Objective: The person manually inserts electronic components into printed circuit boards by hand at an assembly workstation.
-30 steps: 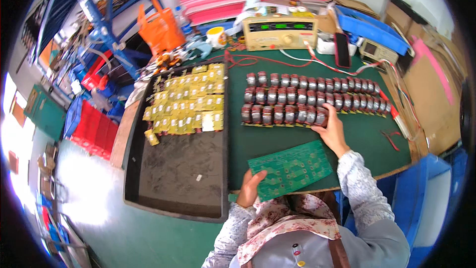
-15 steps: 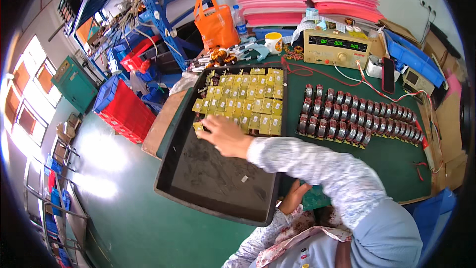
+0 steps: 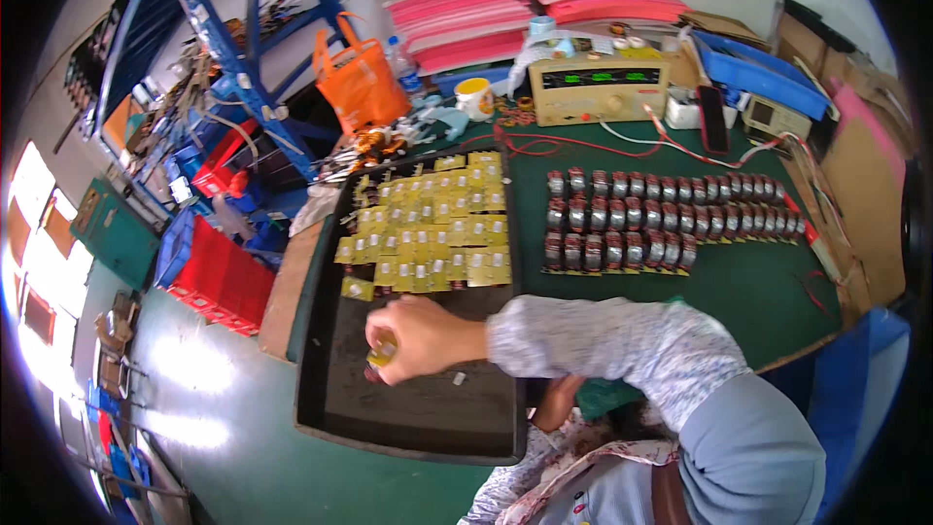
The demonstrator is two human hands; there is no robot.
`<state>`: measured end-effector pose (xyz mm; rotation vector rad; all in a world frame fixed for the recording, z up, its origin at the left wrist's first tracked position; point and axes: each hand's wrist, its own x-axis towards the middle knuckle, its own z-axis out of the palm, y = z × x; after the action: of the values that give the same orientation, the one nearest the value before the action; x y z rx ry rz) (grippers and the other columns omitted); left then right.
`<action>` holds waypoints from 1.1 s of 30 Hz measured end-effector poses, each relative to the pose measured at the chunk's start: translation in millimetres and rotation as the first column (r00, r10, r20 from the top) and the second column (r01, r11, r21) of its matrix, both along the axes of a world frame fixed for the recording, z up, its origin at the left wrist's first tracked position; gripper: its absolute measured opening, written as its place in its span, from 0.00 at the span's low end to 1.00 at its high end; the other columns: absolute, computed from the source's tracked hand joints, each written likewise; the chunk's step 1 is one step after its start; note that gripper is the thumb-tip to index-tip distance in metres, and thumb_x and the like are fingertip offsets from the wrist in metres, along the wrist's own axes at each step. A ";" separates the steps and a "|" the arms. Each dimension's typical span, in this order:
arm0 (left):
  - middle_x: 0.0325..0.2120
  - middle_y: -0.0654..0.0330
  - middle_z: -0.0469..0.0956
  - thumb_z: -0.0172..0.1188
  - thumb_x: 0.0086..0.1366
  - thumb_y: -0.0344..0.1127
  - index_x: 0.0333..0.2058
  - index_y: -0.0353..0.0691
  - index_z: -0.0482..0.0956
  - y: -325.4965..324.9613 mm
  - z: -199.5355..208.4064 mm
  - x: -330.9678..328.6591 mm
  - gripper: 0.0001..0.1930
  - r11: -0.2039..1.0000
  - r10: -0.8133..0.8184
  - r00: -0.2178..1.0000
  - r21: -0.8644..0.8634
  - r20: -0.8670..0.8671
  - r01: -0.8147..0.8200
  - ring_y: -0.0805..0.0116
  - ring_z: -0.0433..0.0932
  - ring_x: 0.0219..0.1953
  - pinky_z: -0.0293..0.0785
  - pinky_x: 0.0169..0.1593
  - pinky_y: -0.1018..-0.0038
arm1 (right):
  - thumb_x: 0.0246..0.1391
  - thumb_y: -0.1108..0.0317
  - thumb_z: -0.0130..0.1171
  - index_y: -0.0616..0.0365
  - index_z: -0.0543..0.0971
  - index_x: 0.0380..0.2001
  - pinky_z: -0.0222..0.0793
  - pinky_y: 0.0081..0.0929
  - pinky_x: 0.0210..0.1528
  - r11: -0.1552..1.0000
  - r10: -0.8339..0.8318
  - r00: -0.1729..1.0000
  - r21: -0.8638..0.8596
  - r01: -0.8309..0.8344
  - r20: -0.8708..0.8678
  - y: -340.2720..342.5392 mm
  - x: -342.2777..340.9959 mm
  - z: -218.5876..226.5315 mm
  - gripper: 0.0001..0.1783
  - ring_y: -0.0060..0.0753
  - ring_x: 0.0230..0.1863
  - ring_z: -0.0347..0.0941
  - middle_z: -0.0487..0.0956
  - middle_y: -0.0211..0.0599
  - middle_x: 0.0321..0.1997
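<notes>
My right hand (image 3: 423, 335) is closed around a small yellow circuit board (image 3: 384, 348), with a dark reddish part showing under it. This hand is over the bare near half of a black tray (image 3: 408, 437). Rows of similar yellow boards (image 3: 428, 224) fill the tray's far half, and one separate board (image 3: 358, 288) lies just beyond my fingers. My left hand (image 3: 557, 402) is low beside the tray's right edge, partly covered by my right forearm; its fingers cannot be made out.
Rows of boards with wire-wound ring coils (image 3: 632, 224) stand on the green table (image 3: 739, 306) to the right. Behind them are a beige power supply (image 3: 598, 89), red and white leads, and a phone (image 3: 712, 120). A yellow cup (image 3: 474, 97) and orange bag (image 3: 360, 83) stand at the back.
My right hand has moved nearer along the tray, away from the rows, and now has a yellow board in its fingers. The whole view has shifted, with the scene sliding left.
</notes>
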<state>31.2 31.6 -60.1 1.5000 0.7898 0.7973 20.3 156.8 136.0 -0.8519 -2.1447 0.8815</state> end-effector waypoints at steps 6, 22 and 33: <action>0.45 0.57 0.76 0.52 0.66 0.35 0.52 0.33 0.71 -3.0 19.5 17.2 0.18 0.892 0.167 0.849 -0.444 0.501 0.086 0.67 0.73 0.49 0.69 0.53 0.72 | 0.31 0.56 0.71 0.55 0.79 0.26 0.67 0.40 0.34 0.920 -0.386 0.908 0.142 0.365 0.165 -119.3 205.1 18.3 0.20 0.45 0.30 0.73 0.76 0.39 0.25; 0.41 0.57 0.77 0.51 0.62 0.33 0.49 0.35 0.71 -9.3 81.6 28.7 0.17 0.810 0.275 0.882 -0.586 0.382 0.001 0.64 0.78 0.39 0.75 0.44 0.69 | 0.44 0.58 0.69 0.55 0.77 0.38 0.67 0.34 0.34 0.459 -0.861 0.446 -0.004 0.888 0.243 -248.8 381.5 -86.9 0.19 0.38 0.32 0.71 0.71 0.38 0.29; 0.41 0.58 0.78 0.52 0.65 0.35 0.48 0.35 0.72 -6.9 77.7 39.1 0.15 0.816 0.272 0.908 -0.577 0.320 -0.041 0.68 0.78 0.39 0.75 0.42 0.72 | 0.52 0.66 0.64 0.59 0.79 0.34 0.68 0.22 0.27 0.469 -0.873 0.457 -0.552 0.689 -0.170 -243.0 334.3 -85.3 0.09 0.20 0.23 0.71 0.77 0.28 0.25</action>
<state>70.3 24.7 17.6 0.7178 0.7643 0.8603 354.5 -86.2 50.7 -1.5423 -0.9068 0.8675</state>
